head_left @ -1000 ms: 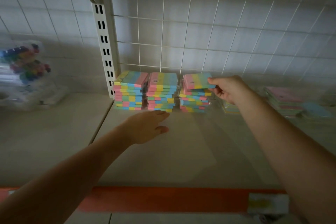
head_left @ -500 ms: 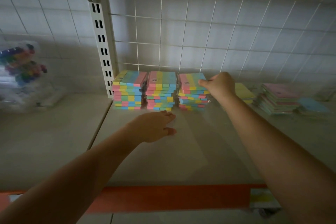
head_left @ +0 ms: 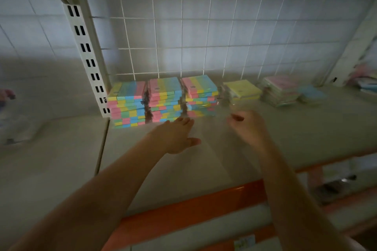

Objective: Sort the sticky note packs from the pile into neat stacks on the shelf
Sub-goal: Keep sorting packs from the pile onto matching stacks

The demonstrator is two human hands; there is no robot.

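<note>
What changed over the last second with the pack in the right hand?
The right hand set the multicolour pack on top of the third stack, let go and drew back toward the shelf front; it now holds nothing, fingers loosely curled. With the hand away, the yellow pack beside that stack shows. The left hand stayed flat in front of the middle stack. The loose pile at right is unchanged.

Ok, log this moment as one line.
left hand: open, flat on shelf | right hand: blurred, holds nothing visible | three rainbow stacks side by side | loose pile right
</note>
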